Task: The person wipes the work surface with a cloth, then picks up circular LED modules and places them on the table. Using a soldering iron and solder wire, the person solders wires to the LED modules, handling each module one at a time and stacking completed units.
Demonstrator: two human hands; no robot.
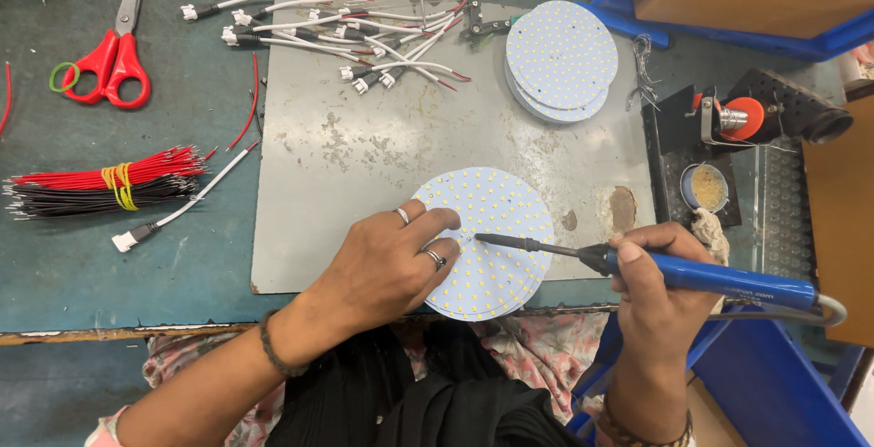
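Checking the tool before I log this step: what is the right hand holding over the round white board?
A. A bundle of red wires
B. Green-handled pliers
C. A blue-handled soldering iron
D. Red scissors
C: the right hand grips a blue-handled soldering iron, its tip on the round LED board that the left hand steadies.

- You have one view only, from the camera on your head, so nothing is shared with a second view
- It looks almost straight down onto the table (55, 274)
- It sits close: your forearms enter from the bottom edge, and your lap fills the lower middle
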